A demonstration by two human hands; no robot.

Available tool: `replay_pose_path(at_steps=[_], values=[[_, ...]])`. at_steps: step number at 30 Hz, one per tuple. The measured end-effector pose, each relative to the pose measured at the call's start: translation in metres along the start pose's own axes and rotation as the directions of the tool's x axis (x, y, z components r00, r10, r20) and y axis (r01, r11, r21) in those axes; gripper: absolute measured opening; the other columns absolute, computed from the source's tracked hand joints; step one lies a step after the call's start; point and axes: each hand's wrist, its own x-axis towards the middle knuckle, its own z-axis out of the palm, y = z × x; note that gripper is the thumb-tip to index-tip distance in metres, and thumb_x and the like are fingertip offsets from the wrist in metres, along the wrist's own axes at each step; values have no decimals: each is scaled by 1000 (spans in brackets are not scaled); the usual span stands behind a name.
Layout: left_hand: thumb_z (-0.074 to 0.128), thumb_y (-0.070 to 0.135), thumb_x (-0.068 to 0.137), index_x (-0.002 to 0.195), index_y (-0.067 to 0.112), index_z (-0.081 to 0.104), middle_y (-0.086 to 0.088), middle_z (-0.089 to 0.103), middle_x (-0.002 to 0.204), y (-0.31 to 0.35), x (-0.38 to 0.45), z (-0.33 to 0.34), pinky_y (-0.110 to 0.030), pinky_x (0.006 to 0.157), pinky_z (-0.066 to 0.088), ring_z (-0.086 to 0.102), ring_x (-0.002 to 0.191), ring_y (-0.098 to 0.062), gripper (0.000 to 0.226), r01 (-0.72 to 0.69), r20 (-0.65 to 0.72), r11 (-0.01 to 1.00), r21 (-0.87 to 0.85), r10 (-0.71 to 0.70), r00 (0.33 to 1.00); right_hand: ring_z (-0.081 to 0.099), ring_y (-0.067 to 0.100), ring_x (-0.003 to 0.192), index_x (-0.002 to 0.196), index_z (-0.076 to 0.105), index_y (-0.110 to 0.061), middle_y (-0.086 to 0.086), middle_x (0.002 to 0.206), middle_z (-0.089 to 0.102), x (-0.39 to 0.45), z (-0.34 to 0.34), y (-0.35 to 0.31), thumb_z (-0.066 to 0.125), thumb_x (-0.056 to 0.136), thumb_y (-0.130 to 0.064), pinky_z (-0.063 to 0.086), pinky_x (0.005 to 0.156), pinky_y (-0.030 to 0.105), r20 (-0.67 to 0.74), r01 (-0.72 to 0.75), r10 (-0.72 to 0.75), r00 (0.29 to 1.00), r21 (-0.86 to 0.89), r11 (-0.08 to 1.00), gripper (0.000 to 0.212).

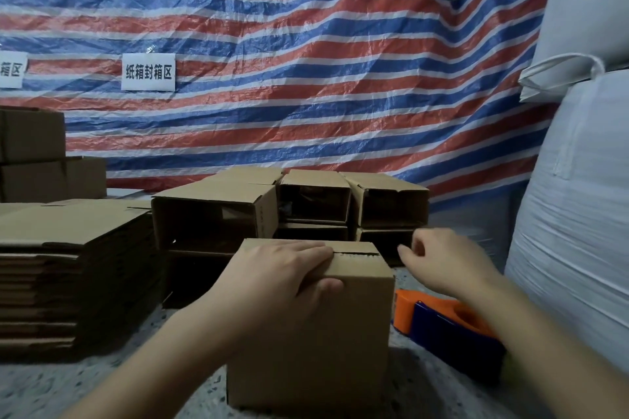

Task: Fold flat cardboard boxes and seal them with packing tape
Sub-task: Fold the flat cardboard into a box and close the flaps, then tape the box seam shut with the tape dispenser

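Cardboard under the left hand (289, 274) right now: palm and straight fingers pressing flat on the closed top flaps of the box (309, 326), thumb hooked down over the near front edge, so it's pinning the flaps shut rather than really grabbing anything. That box sits dead centre on the speckled floor (102, 391), and the flap seam (357, 253) runs left to right across the top, with the left fingertips ending right at it. No tape on that seam that I can see. The right hand (442, 264) is in the air just off the box's right top corner, fingers loosely curled and holding nothing, a bit motion-blurred. The bit that matters imo: the orange and blue tape dispenser (449, 323) lies on the floor just beside the box on its right, below and slightly behind the right hand, so that's clearly the nearer hand for grabbing it while the left keeps the flaps down. My guess is the tape should then run along that seam, side to side. Further out there's a stack of flat cardboard (68, 269) on the left, a bunch of folded open boxes (289, 204) behind, the striped tarp (306, 61) as backdrop and big white sacks (578, 197) on the right.
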Motion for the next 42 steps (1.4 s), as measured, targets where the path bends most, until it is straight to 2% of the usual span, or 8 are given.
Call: replay_pose_path(at_steps=[3,9,17,24,30,33,38,42], values=[[8,75,81,133,40,51,18,59,130,-1,0,2,-29,90,48,56,117,-7,76,8,-9,1000,-7,-8,1000,55,8,73,84,53,-30,-10,78,54,-11,6,35,41,88,-73,51,66,31,182,-69,125,975,-289,955,46],[18,73,87,133,40,49,16,60,129,0,0,1,-30,87,49,58,112,-8,65,23,17,1000,-3,-23,1000,65,8,79,101,66,-27,-8,90,69,-44,33,59,47,81,-82,56,76,27,393,-115,225,891,-284,952,61],[23,74,88,139,40,45,18,57,134,-4,0,3,-26,91,46,55,117,-6,66,22,3,1000,-17,-22,1000,61,5,73,81,52,-30,-10,78,59,-52,45,50,47,91,-70,48,60,22,210,-122,175,962,-245,962,42],[15,77,80,137,40,47,18,59,131,-6,2,4,-22,87,46,57,114,-4,75,42,21,998,-41,-41,999,68,25,63,75,68,-9,6,62,70,-8,-36,14,63,89,-60,54,60,37,-16,-194,231,973,486,852,52],[21,74,90,141,41,45,19,57,136,-2,1,-6,-27,97,45,52,122,-4,65,146,146,983,-111,-129,981,68,19,58,97,70,-7,9,70,71,18,-112,-42,69,72,-63,55,51,32,267,-217,-83,960,898,382,61],[21,57,101,127,41,51,11,65,116,1,4,-15,-28,86,43,57,105,-9,43,240,194,941,-239,-195,961,65,15,55,83,78,-14,5,70,68,28,-118,-60,66,75,-65,55,48,28,359,-245,-265,895,892,380,53],[33,43,103,117,36,49,11,64,101,-1,8,-20,-39,89,52,60,93,-8,22,411,231,748,-521,-340,911,64,15,57,96,71,-10,5,74,70,39,-118,-80,73,61,-68,55,53,29,490,-256,-253,834,751,609,68],[34,31,104,97,16,67,1,75,88,-6,24,-27,-31,86,53,69,91,-12,37,468,249,253,-847,-590,768,65,15,56,97,69,-9,5,72,71,43,-120,-88,71,63,-66,54,51,28,511,-248,-249,823,717,651,66]])
